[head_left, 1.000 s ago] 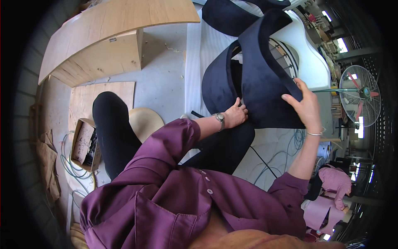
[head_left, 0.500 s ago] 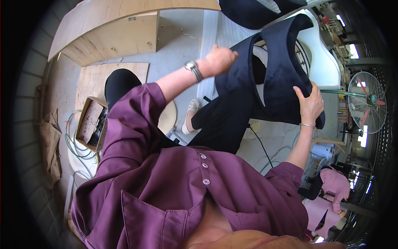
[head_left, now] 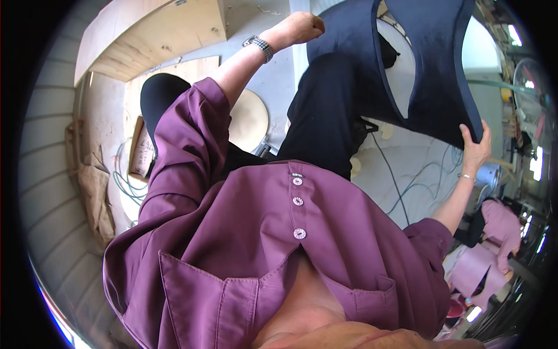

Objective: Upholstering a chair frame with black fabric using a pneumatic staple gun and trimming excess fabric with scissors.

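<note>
A dark navy upholstered piece, like a curved chair shell (head_left: 436,58), leans across my lap at the upper right. It has a long tapered opening through its middle. My right hand (head_left: 478,150) holds its lower right corner, thumb on the near face and fingers around the edge. My left hand (head_left: 299,29), with a watch on its wrist, is closed at the shell's upper left side. Whatever its curled fingers hold, if anything, is hidden. My black-trousered knee (head_left: 328,87) is under the shell's left part.
At the upper left stands a plywood bench (head_left: 157,43). A round pale stool top (head_left: 247,119) is beside my leg. An open cardboard box (head_left: 141,151) and hoses lie at the left. A fan (head_left: 530,96) stands at the right; another person in pink (head_left: 501,224) bends over at the lower right.
My view has shifted, and the shell fills more of the upper right. My left hand has moved up along it, still closed. My right hand keeps its hold on the corner.
</note>
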`<state>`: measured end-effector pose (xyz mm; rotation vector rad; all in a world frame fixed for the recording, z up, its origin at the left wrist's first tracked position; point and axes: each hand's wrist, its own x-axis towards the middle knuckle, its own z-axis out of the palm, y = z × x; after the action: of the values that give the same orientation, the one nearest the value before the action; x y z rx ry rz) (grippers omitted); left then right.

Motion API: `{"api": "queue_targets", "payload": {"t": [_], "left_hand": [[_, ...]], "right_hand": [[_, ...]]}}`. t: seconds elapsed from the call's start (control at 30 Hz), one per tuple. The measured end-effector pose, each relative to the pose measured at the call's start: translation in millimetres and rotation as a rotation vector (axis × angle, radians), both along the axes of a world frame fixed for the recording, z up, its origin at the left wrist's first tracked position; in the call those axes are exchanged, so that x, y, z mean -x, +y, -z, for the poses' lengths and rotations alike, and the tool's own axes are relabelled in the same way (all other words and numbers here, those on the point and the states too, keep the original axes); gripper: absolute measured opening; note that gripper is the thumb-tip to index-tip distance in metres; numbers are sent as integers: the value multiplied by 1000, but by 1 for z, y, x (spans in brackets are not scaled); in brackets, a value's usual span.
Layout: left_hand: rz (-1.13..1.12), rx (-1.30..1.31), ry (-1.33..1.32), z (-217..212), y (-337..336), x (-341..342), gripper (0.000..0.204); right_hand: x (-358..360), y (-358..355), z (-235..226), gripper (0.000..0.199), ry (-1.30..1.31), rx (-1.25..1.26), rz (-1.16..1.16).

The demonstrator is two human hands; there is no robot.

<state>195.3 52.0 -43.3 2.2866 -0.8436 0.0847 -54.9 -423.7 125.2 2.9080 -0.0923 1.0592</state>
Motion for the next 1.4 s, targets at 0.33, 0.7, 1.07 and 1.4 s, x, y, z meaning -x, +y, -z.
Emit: {"api": "queue_targets", "payload": {"t": [0.33, 0.7, 1.07, 1.4], "left_hand": [[113, 18, 190, -24, -51, 34, 23], [575, -411, -785, -58, -264, 100, 27], [555, -674, -846, -54, -320, 109, 15], [566, -574, -903, -52, -330, 103, 25]], "right_hand": [[47, -125, 42, 44, -50, -439, -71], [103, -195, 89, 44, -421, -1119, 115], [78, -57, 114, 26, -533, -1018, 24], [25, 27, 184, 21, -164, -677, -143]]}}
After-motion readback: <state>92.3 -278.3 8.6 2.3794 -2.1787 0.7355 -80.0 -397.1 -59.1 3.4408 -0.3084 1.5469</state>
